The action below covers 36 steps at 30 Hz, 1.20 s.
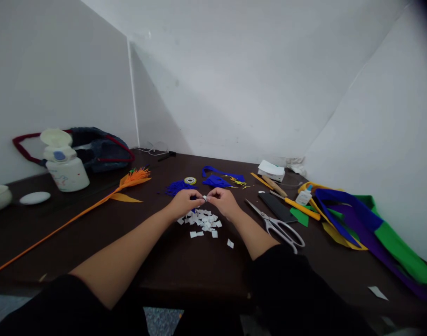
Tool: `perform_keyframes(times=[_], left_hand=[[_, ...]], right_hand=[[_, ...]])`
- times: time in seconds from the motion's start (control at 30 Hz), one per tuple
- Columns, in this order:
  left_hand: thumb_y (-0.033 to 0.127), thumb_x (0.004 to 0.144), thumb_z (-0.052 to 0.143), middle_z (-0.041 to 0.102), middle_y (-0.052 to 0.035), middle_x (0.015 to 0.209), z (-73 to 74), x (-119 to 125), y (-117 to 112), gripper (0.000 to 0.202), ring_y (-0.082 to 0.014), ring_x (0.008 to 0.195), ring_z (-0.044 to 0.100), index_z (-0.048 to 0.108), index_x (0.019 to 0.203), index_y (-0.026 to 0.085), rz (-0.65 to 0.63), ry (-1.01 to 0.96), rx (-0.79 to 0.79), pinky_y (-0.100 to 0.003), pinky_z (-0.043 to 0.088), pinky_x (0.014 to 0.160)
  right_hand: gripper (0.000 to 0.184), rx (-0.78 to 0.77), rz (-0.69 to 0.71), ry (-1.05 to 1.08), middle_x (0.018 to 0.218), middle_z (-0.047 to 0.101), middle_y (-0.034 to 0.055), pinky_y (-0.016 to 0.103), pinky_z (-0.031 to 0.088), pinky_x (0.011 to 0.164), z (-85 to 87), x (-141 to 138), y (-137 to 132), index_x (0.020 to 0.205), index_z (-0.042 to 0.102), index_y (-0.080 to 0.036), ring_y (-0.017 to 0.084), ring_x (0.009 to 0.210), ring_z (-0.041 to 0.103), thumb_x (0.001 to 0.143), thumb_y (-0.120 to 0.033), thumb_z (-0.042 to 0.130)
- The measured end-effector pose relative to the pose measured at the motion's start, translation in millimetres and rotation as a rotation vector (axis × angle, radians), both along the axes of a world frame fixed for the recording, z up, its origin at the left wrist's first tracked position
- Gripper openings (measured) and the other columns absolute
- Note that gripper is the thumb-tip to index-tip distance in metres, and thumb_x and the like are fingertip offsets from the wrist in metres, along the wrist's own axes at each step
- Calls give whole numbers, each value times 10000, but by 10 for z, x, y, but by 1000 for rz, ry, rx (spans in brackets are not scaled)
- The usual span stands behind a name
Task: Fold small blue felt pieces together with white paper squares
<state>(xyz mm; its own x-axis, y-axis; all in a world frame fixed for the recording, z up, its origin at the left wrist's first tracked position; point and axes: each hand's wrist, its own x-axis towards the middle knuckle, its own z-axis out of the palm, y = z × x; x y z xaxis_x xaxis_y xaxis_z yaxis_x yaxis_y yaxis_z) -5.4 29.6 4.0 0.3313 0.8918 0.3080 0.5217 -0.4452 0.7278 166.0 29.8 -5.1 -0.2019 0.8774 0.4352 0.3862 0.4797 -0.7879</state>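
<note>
My left hand (186,203) and my right hand (224,201) meet over the middle of the dark table, fingertips pinched together. Between them is a small white piece (205,198), mostly covered by the fingers. Just below lies a loose pile of small white squares (203,220), paper or cloth, with one stray square (230,243) off to the right. Behind my left hand sits a heap of blue bits (178,187) beside a small round spool (190,180). Blue strips (217,181) with yellow scraps (237,181) lie beyond my right hand.
Scissors (278,227) lie right of my right forearm, near a black case (276,207), a yellow-handled cutter (302,208) and a glue bottle (304,196). Coloured fabric (360,219) covers the right side. An orange artificial flower (129,182), a white bottle (67,170) and a bag (104,149) are left.
</note>
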Motion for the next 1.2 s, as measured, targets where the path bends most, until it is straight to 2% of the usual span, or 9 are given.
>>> perform_keyframes(times=[0.17, 0.37, 0.47, 0.6, 0.73, 0.83, 0.97, 1.03, 1.2], left_hand=[[425, 633, 566, 612, -11, 651, -8, 3, -18, 305, -128, 599, 524, 626, 738, 144, -23, -66, -30, -233, 392, 581], [380, 660, 533, 600, 0, 585, -29, -5, -5, 252, -124, 561, 524, 626, 701, 149, -4, -55, -27, -231, 391, 566], [365, 641, 547, 628, -10, 622, -48, -28, 23, 232, -140, 586, 539, 645, 691, 161, 24, 31, -32, -243, 393, 579], [361, 584, 603, 667, -35, 744, -45, -61, 48, 231, -183, 720, 568, 674, 706, 178, 31, 126, 3, -268, 395, 677], [386, 617, 568, 660, -29, 761, 6, -47, 8, 273, -173, 721, 567, 663, 758, 173, 21, 30, 36, -264, 401, 684], [362, 653, 528, 636, -17, 702, 33, -2, -33, 259, -143, 644, 546, 635, 761, 153, 4, -55, 34, -247, 405, 623], [338, 665, 511, 584, 3, 602, 31, 43, -59, 222, -116, 564, 506, 598, 713, 140, -17, -116, -10, -225, 386, 552], [335, 661, 513, 569, 9, 584, 25, 48, -64, 213, -109, 545, 491, 591, 693, 139, -12, -134, -19, -220, 375, 538], [365, 659, 514, 546, 16, 551, 8, 29, -50, 239, -101, 516, 466, 586, 662, 137, 45, -168, 5, -218, 359, 521]], right_hand=[[129, 20, -11, -34, 690, 604, 12, 237, 404, 624, -10, -34, -9, 691, 612, -158, 122, 653, 521, 648, -265, 555], [137, -35, 12, 17, 652, 570, -5, 230, 389, 584, -24, -57, -5, 689, 585, -161, 106, 607, 491, 656, -283, 532], [111, -120, 39, 148, 622, 550, -20, 226, 388, 575, -41, -51, 16, 691, 542, -166, 98, 588, 494, 657, -267, 511], [112, -271, 85, 290, 584, 532, -28, 213, 371, 531, -61, -26, 52, 698, 514, -167, 96, 564, 509, 648, -267, 520], [107, -318, 123, 350, 578, 532, -28, 203, 354, 517, -64, -20, 59, 692, 520, -159, 88, 551, 508, 642, -253, 535], [111, -315, 169, 338, 584, 535, -25, 207, 358, 525, -63, -33, 46, 695, 528, -154, 85, 549, 502, 643, -251, 548], [118, -284, 196, 308, 594, 532, -24, 217, 374, 537, -54, -50, 21, 706, 523, -155, 87, 547, 494, 666, -265, 536], [111, -222, 163, 286, 611, 533, -25, 224, 388, 550, -39, -55, 7, 727, 520, -160, 90, 553, 492, 671, -256, 526], [124, 134, -24, 80, 695, 552, -9, 232, 407, 604, 9, -81, -54, 762, 562, -176, 103, 619, 496, 648, -221, 550]])
